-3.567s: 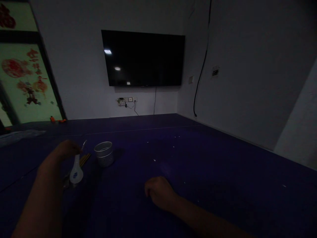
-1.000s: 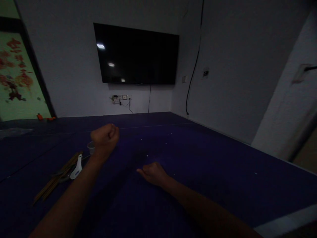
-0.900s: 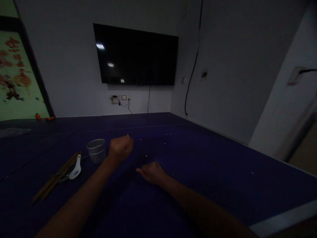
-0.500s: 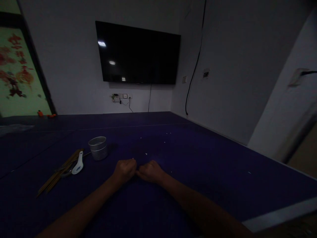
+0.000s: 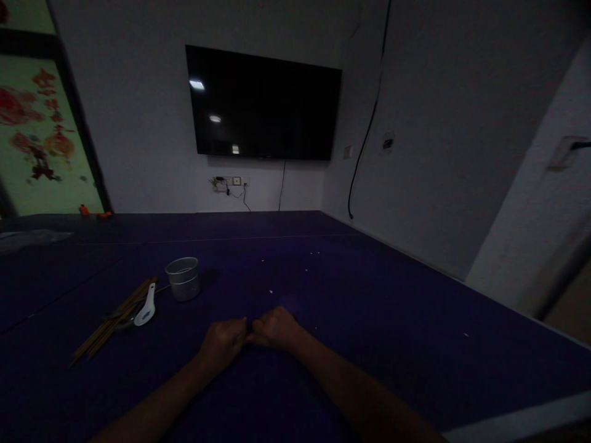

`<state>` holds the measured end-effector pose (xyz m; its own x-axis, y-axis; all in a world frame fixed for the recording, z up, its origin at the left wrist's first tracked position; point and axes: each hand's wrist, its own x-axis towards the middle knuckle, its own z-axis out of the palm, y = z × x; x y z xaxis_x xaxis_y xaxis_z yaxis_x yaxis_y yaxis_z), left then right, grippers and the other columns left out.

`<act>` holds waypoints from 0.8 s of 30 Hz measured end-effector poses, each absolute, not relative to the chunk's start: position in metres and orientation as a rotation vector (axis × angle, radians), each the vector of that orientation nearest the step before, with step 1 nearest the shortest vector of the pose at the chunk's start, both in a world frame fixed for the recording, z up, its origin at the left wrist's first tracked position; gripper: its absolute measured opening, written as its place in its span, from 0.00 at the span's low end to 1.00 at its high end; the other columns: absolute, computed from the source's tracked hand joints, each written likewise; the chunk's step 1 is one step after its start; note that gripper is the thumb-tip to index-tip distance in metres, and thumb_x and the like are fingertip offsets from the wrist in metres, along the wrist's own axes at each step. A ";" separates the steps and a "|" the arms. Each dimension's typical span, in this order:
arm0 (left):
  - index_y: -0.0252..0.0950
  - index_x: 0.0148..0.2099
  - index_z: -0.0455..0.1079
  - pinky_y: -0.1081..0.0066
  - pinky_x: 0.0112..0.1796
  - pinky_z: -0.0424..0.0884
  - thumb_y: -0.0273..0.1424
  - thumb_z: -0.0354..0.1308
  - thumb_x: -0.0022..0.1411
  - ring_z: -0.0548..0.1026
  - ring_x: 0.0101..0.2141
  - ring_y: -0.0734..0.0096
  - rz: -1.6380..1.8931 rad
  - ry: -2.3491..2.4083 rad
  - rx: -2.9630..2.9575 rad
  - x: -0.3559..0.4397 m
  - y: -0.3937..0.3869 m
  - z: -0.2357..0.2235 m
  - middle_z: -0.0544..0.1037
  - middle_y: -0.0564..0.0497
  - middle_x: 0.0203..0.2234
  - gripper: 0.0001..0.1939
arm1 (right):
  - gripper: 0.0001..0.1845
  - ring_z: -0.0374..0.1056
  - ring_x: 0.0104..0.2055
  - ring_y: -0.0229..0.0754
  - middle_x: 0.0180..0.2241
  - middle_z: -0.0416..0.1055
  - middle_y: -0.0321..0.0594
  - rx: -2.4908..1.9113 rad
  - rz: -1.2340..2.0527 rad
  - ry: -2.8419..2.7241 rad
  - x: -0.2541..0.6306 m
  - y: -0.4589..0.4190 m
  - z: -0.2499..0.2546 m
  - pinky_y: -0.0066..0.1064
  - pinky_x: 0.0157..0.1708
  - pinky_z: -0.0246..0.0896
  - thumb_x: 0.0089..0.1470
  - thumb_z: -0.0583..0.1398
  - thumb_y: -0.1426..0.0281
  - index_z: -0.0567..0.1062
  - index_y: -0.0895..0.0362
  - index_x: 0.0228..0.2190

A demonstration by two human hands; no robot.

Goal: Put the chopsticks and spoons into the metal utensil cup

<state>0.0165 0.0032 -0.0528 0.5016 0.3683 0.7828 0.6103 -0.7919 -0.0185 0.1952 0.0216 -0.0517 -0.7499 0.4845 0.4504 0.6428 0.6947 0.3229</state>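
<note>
My left hand (image 5: 225,342) and my right hand (image 5: 276,328) meet knuckle to knuckle just above the dark blue table (image 5: 369,357). Both are closed, with thumbs and fingers pressed together. Whatever they pinch, if anything, is hidden by the fingers and the dim light. To the left of my hands stands a grey metal cup (image 5: 183,280), upright. Beside it a white spoon (image 5: 146,307) with a blue mark lies across a bundle of wooden chopsticks (image 5: 111,323). Other metal utensils under the spoon are hard to make out.
Several small white scraps (image 5: 271,291) are scattered on the table beyond my hands. Clear plastic (image 5: 34,239) and an orange object (image 5: 95,213) lie at the far left. A television (image 5: 263,104) hangs on the wall, and a black cable (image 5: 364,147) runs down near the corner.
Both hands have come slightly nearer to me and to the left, staying closed and together. The camera view has shifted a little. The cup, spoon and chopsticks stay in place.
</note>
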 end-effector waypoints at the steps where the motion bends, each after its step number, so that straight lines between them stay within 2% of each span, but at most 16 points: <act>1: 0.37 0.21 0.59 0.78 0.17 0.55 0.27 0.41 0.65 0.58 0.13 0.80 -1.148 -0.812 -2.467 0.016 0.003 -0.053 0.63 0.57 0.11 0.19 | 0.28 0.70 0.21 0.40 0.19 0.74 0.43 -0.863 -0.667 -2.575 0.195 0.022 -0.052 0.26 0.20 0.52 0.57 0.51 0.49 0.74 0.58 0.24; 5: 0.37 0.25 0.62 0.78 0.17 0.56 0.28 0.38 0.67 0.63 0.14 0.79 -1.003 -0.745 -2.480 0.010 0.006 -0.052 0.67 0.56 0.13 0.19 | 0.35 0.69 0.20 0.40 0.17 0.73 0.42 -0.772 -0.649 -2.556 0.191 0.020 -0.054 0.26 0.18 0.49 0.52 0.48 0.41 0.74 0.58 0.23; 8: 0.36 0.28 0.63 0.79 0.18 0.57 0.29 0.36 0.68 0.66 0.16 0.79 -0.929 -0.738 -2.495 0.006 0.008 -0.053 0.70 0.56 0.15 0.19 | 0.36 0.69 0.19 0.40 0.17 0.72 0.41 -0.761 -0.663 -2.512 0.189 0.019 -0.056 0.27 0.17 0.48 0.50 0.47 0.39 0.74 0.58 0.22; 12: 0.36 0.31 0.64 0.78 0.19 0.58 0.31 0.37 0.68 0.68 0.17 0.77 -0.858 -0.739 -2.540 0.004 0.009 -0.056 0.71 0.55 0.16 0.17 | 0.35 0.69 0.19 0.40 0.17 0.72 0.40 -0.753 -0.666 -2.474 0.190 0.018 -0.057 0.27 0.17 0.48 0.52 0.47 0.40 0.74 0.57 0.22; 15: 0.37 0.29 0.62 0.77 0.19 0.58 0.32 0.40 0.66 0.69 0.18 0.75 -0.836 -0.742 -2.588 0.007 0.009 -0.060 0.71 0.54 0.17 0.15 | 0.33 0.68 0.19 0.38 0.18 0.73 0.40 -0.781 -0.622 -2.454 0.192 0.019 -0.058 0.27 0.18 0.47 0.55 0.47 0.43 0.73 0.57 0.22; 20: 0.38 0.27 0.60 0.75 0.20 0.57 0.29 0.42 0.63 0.69 0.19 0.74 -0.803 -0.787 -2.647 0.014 0.008 -0.062 0.71 0.54 0.18 0.12 | 0.31 0.66 0.18 0.37 0.17 0.71 0.38 -0.803 -0.553 -2.385 0.195 0.012 -0.058 0.28 0.19 0.47 0.59 0.45 0.49 0.72 0.57 0.21; 24: 0.38 0.28 0.60 0.75 0.21 0.58 0.32 0.44 0.62 0.70 0.21 0.73 -0.784 -0.801 -2.693 0.017 0.006 -0.061 0.72 0.53 0.20 0.11 | 0.30 0.66 0.18 0.37 0.17 0.71 0.37 -0.841 -0.412 -2.304 0.194 -0.002 -0.056 0.29 0.19 0.47 0.60 0.45 0.50 0.71 0.56 0.21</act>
<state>0.0174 0.0058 -0.0612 0.7084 0.4411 0.5510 0.5607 -0.8259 -0.0597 0.1939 -0.0019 -0.0557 -0.5883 0.4611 0.6643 0.6626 0.7458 0.0691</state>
